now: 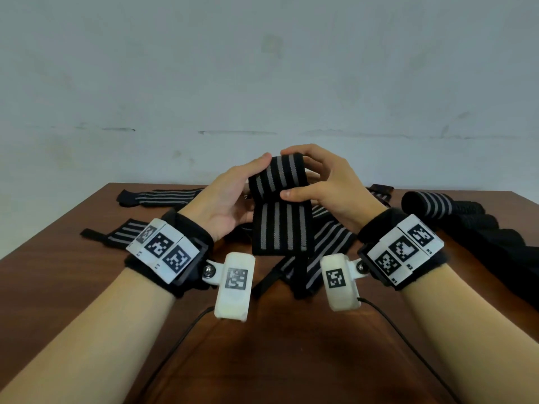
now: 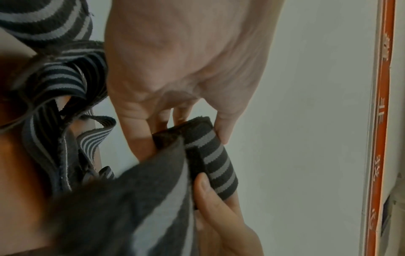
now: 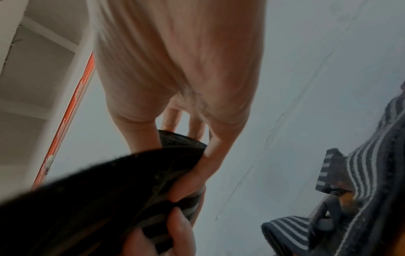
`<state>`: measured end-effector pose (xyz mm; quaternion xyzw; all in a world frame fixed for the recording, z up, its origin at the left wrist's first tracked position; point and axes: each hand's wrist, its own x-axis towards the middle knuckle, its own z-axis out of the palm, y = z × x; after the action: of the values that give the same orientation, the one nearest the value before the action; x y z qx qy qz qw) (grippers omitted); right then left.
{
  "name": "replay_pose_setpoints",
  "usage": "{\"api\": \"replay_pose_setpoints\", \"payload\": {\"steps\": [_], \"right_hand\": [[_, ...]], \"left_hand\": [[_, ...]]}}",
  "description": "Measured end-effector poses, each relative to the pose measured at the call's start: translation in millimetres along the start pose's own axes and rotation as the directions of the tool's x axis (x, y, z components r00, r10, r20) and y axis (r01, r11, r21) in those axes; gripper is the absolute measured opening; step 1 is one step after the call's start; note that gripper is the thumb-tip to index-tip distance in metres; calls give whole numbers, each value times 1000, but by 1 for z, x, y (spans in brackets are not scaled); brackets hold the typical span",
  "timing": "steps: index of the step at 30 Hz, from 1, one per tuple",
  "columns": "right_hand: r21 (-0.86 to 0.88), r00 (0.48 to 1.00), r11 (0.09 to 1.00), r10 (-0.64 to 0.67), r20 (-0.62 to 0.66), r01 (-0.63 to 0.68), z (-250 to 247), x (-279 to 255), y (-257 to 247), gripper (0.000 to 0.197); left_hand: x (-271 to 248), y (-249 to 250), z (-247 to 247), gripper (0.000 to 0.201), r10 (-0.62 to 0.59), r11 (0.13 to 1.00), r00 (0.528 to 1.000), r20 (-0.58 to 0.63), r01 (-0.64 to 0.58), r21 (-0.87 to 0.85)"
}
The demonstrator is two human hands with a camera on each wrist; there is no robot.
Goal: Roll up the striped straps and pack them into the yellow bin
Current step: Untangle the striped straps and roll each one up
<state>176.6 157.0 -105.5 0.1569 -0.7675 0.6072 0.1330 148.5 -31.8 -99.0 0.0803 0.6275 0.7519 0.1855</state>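
At the centre of the head view the black elastic strap with grey lengthwise stripes (image 1: 278, 205) is held up off the brown wooden surface (image 1: 87, 287), its started roll at the top and its loose tail hanging straight down toward the lower middle of the frame; the roll's axis runs left to right across the picture, so the strap's long axis points down and toward the viewer, square to that axis; the left hand (image 1: 224, 199) grips the roll's left end, thumb on top and fingers curled beneath, while the right hand (image 1: 326, 185) pinches the right end, thumb across the front where roll meets tail; both hands are equally near, one at each end; I judge that the next turn depends on the tail feeding up squarely between them, or the coil will skew; more loose striped straps (image 1: 163, 196) lie flat at the left of the frame, and a finished striped roll (image 1: 428, 204) sits at the right edge; the yellow bin is not in view.
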Motion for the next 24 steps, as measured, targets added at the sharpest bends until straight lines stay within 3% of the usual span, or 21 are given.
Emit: {"api": "replay_pose_setpoints", "payload": {"steps": [3,7,13,17,24], "right_hand": [[4,1000,1000,26,2,-26,0,1,2,55],[150,978,966,207,31,-210,6,0,0,67],[108,909,909,383,163,-402,4,-5,-3,60],[171,924,908,374,81,-383,8,-3,-1,44],[301,954,911,300,-22,-280,7,0,-2,39]], "left_hand": [[1,-1,-1,31,12,996,1000,1,-12,-84],[1,-2,-3,31,35,985,999,3,-34,-169],[12,-7,-5,23,128,987,991,36,-124,-98],[13,-7,-4,30,153,987,987,59,-149,-61],[11,-6,-4,42,157,986,986,55,-154,-61]]}}
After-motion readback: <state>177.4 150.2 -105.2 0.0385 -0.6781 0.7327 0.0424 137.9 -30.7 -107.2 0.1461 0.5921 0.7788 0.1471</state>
